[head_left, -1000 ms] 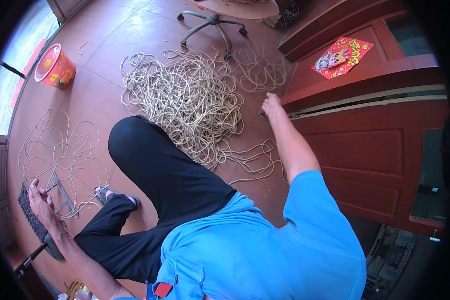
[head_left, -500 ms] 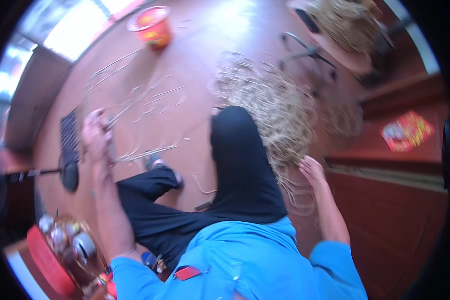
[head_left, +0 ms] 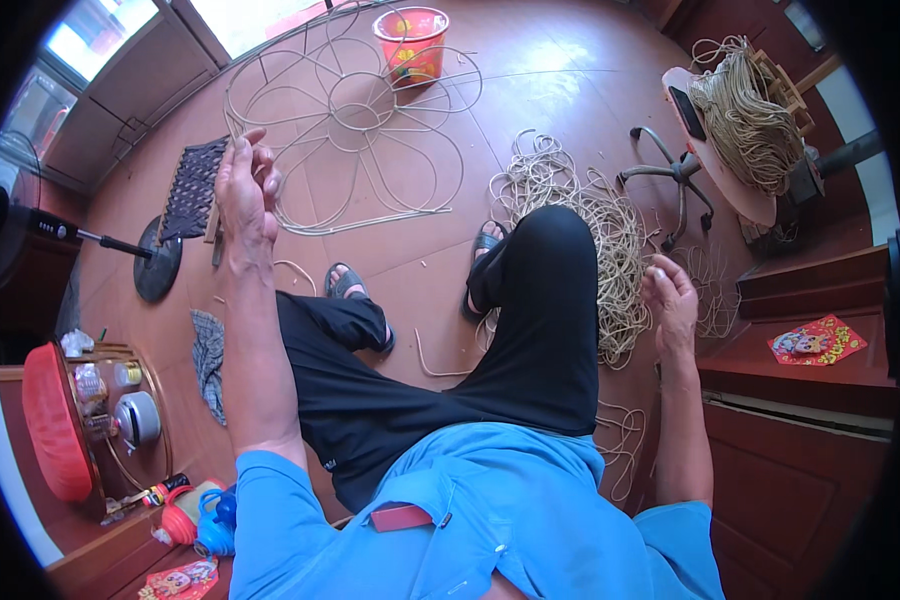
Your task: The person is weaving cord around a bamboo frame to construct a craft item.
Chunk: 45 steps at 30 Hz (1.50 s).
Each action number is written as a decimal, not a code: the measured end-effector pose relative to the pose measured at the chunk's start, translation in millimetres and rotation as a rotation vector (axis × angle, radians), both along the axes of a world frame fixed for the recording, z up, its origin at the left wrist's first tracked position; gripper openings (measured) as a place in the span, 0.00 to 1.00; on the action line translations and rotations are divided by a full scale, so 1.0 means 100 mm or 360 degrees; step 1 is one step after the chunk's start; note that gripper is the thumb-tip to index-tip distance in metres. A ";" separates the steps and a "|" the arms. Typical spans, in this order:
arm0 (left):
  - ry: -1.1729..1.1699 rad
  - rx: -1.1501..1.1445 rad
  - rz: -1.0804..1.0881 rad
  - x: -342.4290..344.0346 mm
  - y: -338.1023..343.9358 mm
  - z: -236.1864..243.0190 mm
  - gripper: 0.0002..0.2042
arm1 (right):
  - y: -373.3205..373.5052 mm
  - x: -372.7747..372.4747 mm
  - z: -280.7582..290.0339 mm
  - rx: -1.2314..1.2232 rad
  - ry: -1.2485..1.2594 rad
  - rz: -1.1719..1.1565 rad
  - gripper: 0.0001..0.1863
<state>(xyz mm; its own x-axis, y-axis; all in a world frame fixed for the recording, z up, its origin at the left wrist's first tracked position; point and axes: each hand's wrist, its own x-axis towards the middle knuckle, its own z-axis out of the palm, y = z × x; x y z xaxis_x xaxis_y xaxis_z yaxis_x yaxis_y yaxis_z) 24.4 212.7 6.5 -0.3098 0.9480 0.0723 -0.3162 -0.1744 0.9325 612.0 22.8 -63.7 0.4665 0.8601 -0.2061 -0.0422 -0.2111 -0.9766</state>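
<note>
A large flower-shaped frame [head_left: 365, 118] of thin, pale rods, with looped petals around a central ring, stands tilted beyond my feet. My left hand [head_left: 247, 190] is closed on its left edge, thumb and fingers bent around the rod. Beside my raised right knee, my right hand [head_left: 673, 300] is held with its fingers curled together; whether a thin strand is pinched in it cannot be made out. A tangled heap of tan cord [head_left: 618, 250] lies on the floor between that knee and my right hand.
A red bucket [head_left: 411, 48] stands behind the frame. To the right are a swivel chair base [head_left: 678, 172] and a pink seat [head_left: 682, 150] bearing bundled cord [head_left: 745, 120]. A low woven stool [head_left: 192, 185] and a fan [head_left: 155, 262] are at left, near a basket rack [head_left: 135, 420].
My left hand has risen, and the frame now shows its full flower shape instead of a blurred, low outline. My right hand has moved outward from the cord heap, its fingers now curled. The view has shifted.
</note>
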 end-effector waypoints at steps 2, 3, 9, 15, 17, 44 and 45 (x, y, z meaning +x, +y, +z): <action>-0.0028 0.0039 -0.0026 -0.01 -0.01 0.06 0.15 | 0.06 -0.22 0.21 0.0144 -0.0080 0.0065 0.17; -0.0028 0.0046 -0.0001 0.00 -0.04 0.09 0.15 | 0.09 -0.39 0.37 0.0248 -0.0258 0.0088 0.15; -0.0011 0.0143 -0.0006 -0.09 -0.13 0.14 0.16 | 0.25 -1.60 1.12 0.0764 -0.1197 0.0377 0.12; -0.0005 0.0128 -0.0061 -0.01 -0.26 0.16 0.15 | 0.62 -2.41 0.85 0.1114 -0.2048 0.0923 0.23; -0.0025 0.0069 -0.0112 0.01 -0.30 0.17 0.15 | 0.73 -2.57 0.63 0.1071 -0.2180 0.1056 0.27; 0.0655 -0.0604 -0.0473 0.41 -1.38 -0.69 0.24 | 0.79 -2.53 -0.29 -0.0423 0.1063 0.1024 0.17; 0.0654 -0.0614 -0.0474 0.47 -1.38 -0.70 0.24 | 0.77 -2.51 -0.29 -0.0388 0.1122 0.0989 0.17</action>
<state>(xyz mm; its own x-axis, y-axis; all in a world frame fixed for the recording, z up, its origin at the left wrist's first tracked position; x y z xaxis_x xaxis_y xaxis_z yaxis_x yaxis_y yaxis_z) 71.1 74.7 -63.8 -0.0483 0.9709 -0.2345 0.0975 0.2382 0.9663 360.9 100.0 -92.8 -0.3552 0.8083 -0.4695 -0.4138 -0.5863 -0.6964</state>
